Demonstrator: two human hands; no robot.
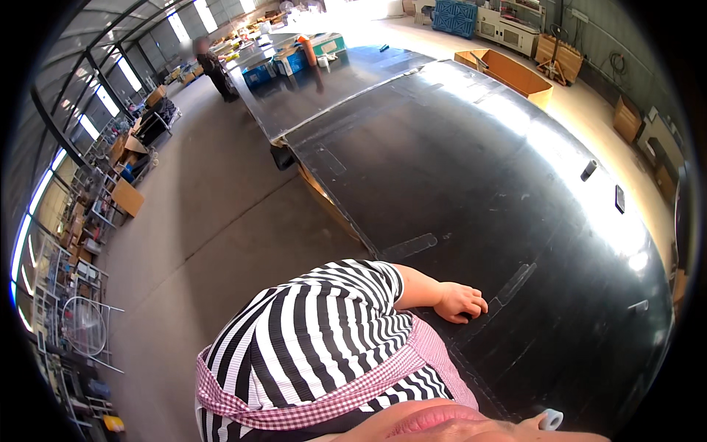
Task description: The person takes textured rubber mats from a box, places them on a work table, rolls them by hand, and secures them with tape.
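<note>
My left hand [460, 302] rests palm down on a large black-topped table [471, 169], its fingers slightly bent and apart. Nothing shows in its grasp. Just past the fingertips runs a clear, shiny strip [513, 286] lying flat on the black surface. A similar strip [407, 247] lies nearer the table's left edge. At the lower edge stands a light grey ring-ended tube [551, 419]. A bit of skin beside it may be my right hand [535, 422]; its fingers are too cut off to read.
On the right lie a black cylinder [589, 170], a flat dark phone-like object [620, 198] and a small clear piece [639, 306]. Blue boxes [291, 60] and an orange bottle [307, 50] stand farther off. A person [211, 70] stands far left; an open cardboard box [508, 74] is beyond the table.
</note>
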